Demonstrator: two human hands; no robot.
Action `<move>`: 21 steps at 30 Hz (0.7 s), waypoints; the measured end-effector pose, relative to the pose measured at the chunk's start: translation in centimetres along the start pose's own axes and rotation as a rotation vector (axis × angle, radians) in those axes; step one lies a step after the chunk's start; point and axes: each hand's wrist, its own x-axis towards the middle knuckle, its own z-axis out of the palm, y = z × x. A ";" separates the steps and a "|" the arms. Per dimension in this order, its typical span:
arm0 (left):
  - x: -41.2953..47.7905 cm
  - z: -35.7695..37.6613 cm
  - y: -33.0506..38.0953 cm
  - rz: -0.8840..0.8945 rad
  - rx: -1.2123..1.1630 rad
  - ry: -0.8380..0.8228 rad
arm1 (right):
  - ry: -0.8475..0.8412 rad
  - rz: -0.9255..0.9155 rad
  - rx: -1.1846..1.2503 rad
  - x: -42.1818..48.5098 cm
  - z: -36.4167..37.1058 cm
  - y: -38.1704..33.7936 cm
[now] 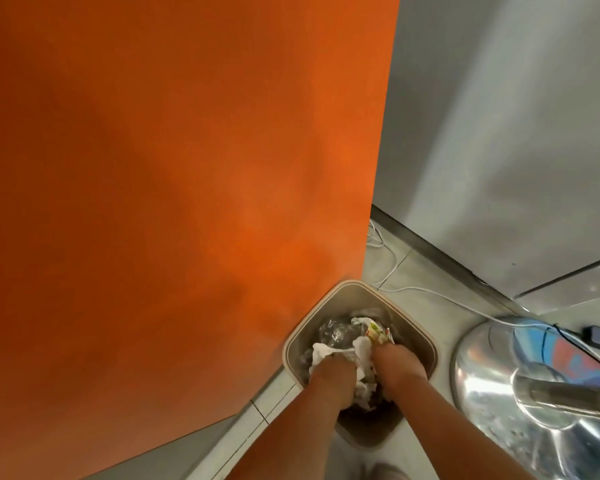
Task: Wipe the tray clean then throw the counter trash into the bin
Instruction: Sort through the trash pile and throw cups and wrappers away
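- Left hand [333, 374]: reaches down and away from the wearer into the near-left part of the bin [313, 311]. The fingers are curled into a wad of crumpled white paper towel [321, 351], which shows on both sides of the knuckles. The hand grips the wad.
- Right hand [397, 363]: just beside the left hand, at about the same depth in the bin. The fingertips point at a printed wrapper [378, 332] lying immediately beyond them. The fingers are buried in the trash, so whether they grip or only touch it cannot be determined.
- Governing relation: the trash lies directly under and just beyond both sets of fingers, already inside the bin rim. Neither hand is clearly nearer. Judgement: the step in hand is release, and it requires only that the fingers open and lift straight out.
- Bin contents: clear crumpled plastic [336, 329] lies on the far-left side, beyond the towel.
- Bin position: on the floor, far-left rim against an orange panel [187, 168].
- Right of the bin: a polished metal base [499, 368]. A white cable [430, 291] runs across the floor beyond.
- The tray is not in view.
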 end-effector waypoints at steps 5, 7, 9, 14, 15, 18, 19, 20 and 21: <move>-2.7 -3.6 0.8 0.016 -0.018 -0.047 | 0.049 -0.025 -0.106 -2.2 -2.3 -0.4; -4.3 -5.3 0.8 -0.003 -0.128 0.006 | 0.075 -0.017 -0.066 -3.8 -3.7 -0.3; -6.5 -7.0 0.7 -0.011 -0.190 0.090 | 0.093 -0.009 0.019 -6.1 -5.9 -0.6; -15.0 -11.7 1.1 -0.057 -0.464 0.302 | 0.186 -0.058 0.223 -13.8 -12.7 -1.5; -17.2 -12.9 1.2 -0.061 -0.524 0.326 | 0.207 -0.076 0.258 -15.8 -14.4 -1.8; -24.8 -16.5 1.9 -0.051 -0.638 0.383 | 0.262 -0.135 0.325 -22.5 -19.8 -2.9; -27.7 -17.8 2.2 -0.049 -0.677 0.404 | 0.287 -0.163 0.342 -24.7 -21.6 -3.4; -30.8 -19.1 2.5 -0.041 -0.720 0.432 | 0.317 -0.191 0.369 -27.0 -23.5 -3.9; -34.1 -20.5 2.7 -0.036 -0.755 0.458 | 0.348 -0.225 0.406 -29.3 -25.3 -4.4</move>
